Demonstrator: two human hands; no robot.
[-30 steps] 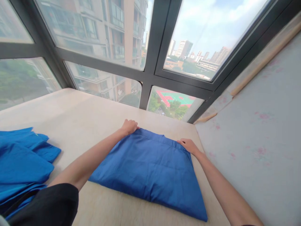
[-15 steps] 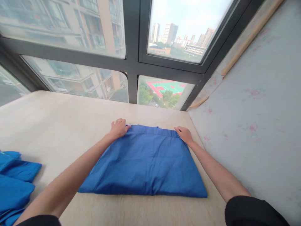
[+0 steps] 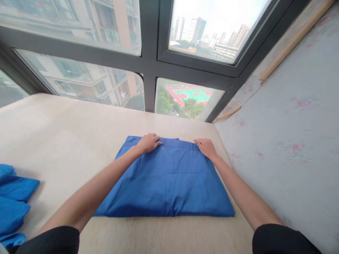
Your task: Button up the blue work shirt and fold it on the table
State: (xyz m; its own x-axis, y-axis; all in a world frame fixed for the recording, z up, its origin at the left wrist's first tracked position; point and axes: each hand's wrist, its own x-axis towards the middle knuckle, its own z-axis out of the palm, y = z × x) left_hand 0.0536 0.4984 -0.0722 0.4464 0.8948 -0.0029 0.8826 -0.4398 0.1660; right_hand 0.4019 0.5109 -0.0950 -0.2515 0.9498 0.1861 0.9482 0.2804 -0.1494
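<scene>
A folded blue garment [image 3: 166, 183] lies flat on a pale wooden tabletop [image 3: 66, 134] in front of me. My left hand [image 3: 149, 142] rests palm down on its far edge, a little left of the middle, fingers stretched out and a ring showing. My right hand [image 3: 206, 147] lies flat on the same far edge near the right corner, fingers together and extended. Neither hand holds anything. A small button tab [image 3: 129, 138] sticks out at the garment's far left corner.
More blue cloth [image 3: 13, 201] is heaped at the table's left edge. Dark-framed windows [image 3: 149, 67] run along the far side. A pale wall with faint pink flowers [image 3: 286, 141] stands close on the right.
My left hand has slid to the right along the garment's far edge, uncovering the far left corner with its tab. The right hand has barely shifted. The view has tilted slightly.
</scene>
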